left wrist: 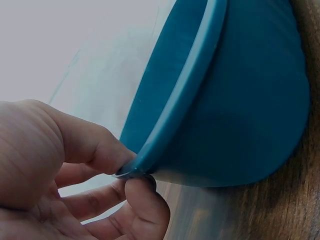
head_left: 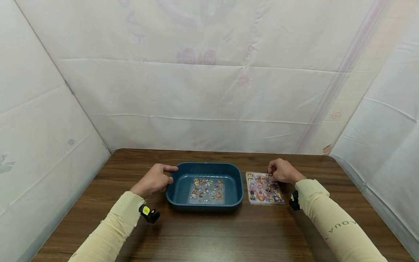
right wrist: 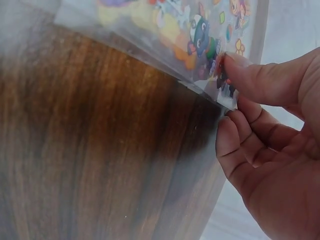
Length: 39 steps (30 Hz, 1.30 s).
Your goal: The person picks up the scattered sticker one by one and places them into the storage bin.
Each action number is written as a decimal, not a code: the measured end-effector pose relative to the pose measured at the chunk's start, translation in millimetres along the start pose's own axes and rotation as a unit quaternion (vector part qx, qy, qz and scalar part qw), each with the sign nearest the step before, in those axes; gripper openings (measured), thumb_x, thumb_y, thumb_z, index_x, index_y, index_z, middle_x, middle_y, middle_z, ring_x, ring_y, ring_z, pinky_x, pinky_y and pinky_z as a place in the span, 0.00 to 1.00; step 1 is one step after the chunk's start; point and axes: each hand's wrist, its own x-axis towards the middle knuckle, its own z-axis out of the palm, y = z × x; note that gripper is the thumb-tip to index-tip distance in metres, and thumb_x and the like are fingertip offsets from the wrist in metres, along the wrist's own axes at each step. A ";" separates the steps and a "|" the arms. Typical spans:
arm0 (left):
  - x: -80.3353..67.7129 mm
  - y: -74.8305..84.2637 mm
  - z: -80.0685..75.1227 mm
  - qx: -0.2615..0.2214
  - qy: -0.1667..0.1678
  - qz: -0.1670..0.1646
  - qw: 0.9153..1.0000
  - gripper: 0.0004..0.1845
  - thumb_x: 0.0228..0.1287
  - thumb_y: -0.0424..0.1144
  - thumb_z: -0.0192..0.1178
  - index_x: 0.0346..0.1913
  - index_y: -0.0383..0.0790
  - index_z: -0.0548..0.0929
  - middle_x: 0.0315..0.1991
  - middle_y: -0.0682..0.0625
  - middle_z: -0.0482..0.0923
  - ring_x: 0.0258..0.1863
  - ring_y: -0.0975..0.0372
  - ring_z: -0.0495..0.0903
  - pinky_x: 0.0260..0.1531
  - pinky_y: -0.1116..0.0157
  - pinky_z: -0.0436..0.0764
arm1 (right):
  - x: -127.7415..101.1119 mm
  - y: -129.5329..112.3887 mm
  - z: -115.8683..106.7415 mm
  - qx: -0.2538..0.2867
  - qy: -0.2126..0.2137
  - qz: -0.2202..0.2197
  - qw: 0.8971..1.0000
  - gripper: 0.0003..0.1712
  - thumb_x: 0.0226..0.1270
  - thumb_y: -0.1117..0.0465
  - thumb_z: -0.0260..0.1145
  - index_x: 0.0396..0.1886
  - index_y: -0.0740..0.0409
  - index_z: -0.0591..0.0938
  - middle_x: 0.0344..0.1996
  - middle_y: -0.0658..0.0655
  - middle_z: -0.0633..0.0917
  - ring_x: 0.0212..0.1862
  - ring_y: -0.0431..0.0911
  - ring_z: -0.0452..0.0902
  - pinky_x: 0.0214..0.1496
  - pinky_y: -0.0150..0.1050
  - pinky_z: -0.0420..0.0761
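A dark wooden table point(head_left: 212, 233) fills the near part of the scene, with white sheeting point(head_left: 203, 91) hung behind it and along both sides.

On the table, a little left of middle, stands a blue plastic tray point(head_left: 236, 182), rectangular with rounded corners, its long axis running left to right. On its floor lies one sticker sheet point(head_left: 207, 190) face up, its edges roughly square with the tray walls.

Just right of the tray, apart from it, a stack of sticker sheets point(head_left: 263, 189) lies flat on the wood, its long axis running near to far with the near end turned slightly rightward.

The left hand point(head_left: 156, 179) grips the tray's left rim near the far left corner. In the left wrist view the thumb point(left wrist: 147, 210) presses from below and a finger from above, pinching the rim's lip point(left wrist: 175, 115) between them.

The right hand point(head_left: 283, 171) rests at the far right corner of the stack. The right wrist view shows thumb point(right wrist: 250, 75) on top and fingers point(right wrist: 240, 150) curled below, pinching the corner of the top clear sheet point(right wrist: 200, 35) and holding that corner raised off the wood.

Both forearms wear pale cream sleeves point(head_left: 330, 218), each with a small black device point(head_left: 148, 213) at the wrist.
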 end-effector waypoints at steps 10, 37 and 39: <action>-0.3 0.9 1.0 -0.002 0.005 0.002 1.000 0.28 0.69 0.25 0.54 0.72 0.36 0.77 0.60 0.35 0.75 0.14 0.62 0.62 0.25 0.62 0.73 | 3.9 5.6 1.5 -0.018 0.029 -0.038 0.999 0.08 0.54 0.77 0.66 0.27 0.61 0.81 0.24 0.53 0.80 0.28 0.45 0.70 0.35 0.41 0.72; 0.3 -1.8 -1.0 -0.014 -0.016 0.014 1.000 0.29 0.70 0.25 0.52 0.74 0.35 0.74 0.13 0.56 0.54 0.12 0.63 0.53 0.20 0.64 0.64 | 1.9 5.2 -6.4 -0.040 0.059 -0.067 0.995 0.10 0.70 0.72 0.62 0.34 0.61 0.89 0.28 0.55 0.88 0.29 0.42 0.78 0.33 0.39 0.77; -0.1 -1.6 -1.6 -0.016 -0.015 0.014 1.000 0.29 0.70 0.25 0.52 0.74 0.35 0.74 0.12 0.56 0.54 0.12 0.63 0.53 0.20 0.64 0.64 | 1.3 5.3 -7.6 -0.026 0.060 -0.069 0.995 0.11 0.70 0.73 0.62 0.38 0.63 0.91 0.31 0.57 0.89 0.30 0.42 0.79 0.32 0.38 0.79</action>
